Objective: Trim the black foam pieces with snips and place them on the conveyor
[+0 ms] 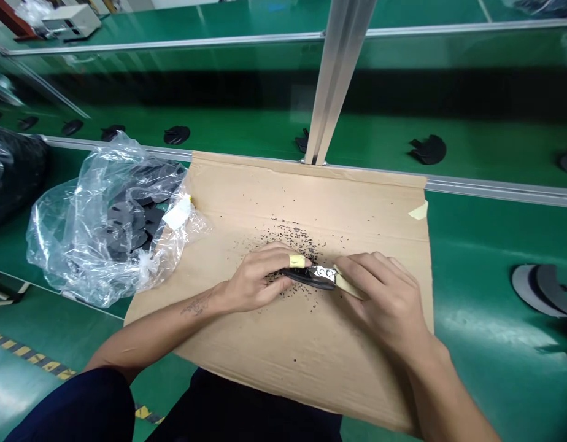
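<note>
My left hand (260, 279) is closed on a black plastic part (306, 279), pinched between thumb and fingers; yellow tape wraps one finger. My right hand (387, 294) is closed around what look like nippers (324, 272), whose shiny metal head lies against the black part. Much of the tool is hidden in the palm, and a pale yellow covering shows by the fingers. Below both hands spreads a cardboard sheet (265, 337), strewn with many tiny black scraps (295, 236), thickest just beyond the part.
A clear plastic bag (81, 233) with several black round parts (127, 227) lies at the left. Beyond the metal rail (499, 189), more black parts (428, 149) sit spaced along a green surface. A metal post (336, 80) rises behind the cardboard. Stacked discs (548, 288) stand at the right.
</note>
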Motion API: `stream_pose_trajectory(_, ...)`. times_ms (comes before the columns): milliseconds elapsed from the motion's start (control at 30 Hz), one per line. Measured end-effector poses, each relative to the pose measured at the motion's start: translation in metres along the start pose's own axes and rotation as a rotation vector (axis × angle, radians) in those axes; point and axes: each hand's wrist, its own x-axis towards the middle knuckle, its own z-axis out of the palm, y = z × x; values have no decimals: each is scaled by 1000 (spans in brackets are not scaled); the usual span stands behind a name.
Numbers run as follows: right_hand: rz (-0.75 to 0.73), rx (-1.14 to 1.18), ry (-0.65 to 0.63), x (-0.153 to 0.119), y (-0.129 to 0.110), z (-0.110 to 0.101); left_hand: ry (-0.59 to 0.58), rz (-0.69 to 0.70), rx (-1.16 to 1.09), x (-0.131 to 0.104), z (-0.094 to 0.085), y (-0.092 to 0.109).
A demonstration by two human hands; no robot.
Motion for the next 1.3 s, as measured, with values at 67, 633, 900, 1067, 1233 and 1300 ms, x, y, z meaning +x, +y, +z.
stream_pose_trajectory(67, -12, -19, 1, 0, 0, 0, 5, 10, 0, -1, 1, -1)
stream_pose_trajectory(633, -75, -247, -9, 0, -11, -10, 41, 88, 37, -2, 3, 3)
stream_pose_trajectory(900, 2, -14, 28, -4, -6, -2, 20, 55, 56, -1, 1, 1)
stream_pose_trajectory(1067, 31, -183, 72, -1, -3, -3, -3, 79, 95, 0, 0, 2)
stream_pose_trajectory(1233, -5, -317, 46, 2, -5, -1, -82, 71, 166, -3, 3, 1)
stream_pose_trajectory(1300, -7, -334, 42, 1, -5, -1, -74, 67, 196, -5, 4, 0)
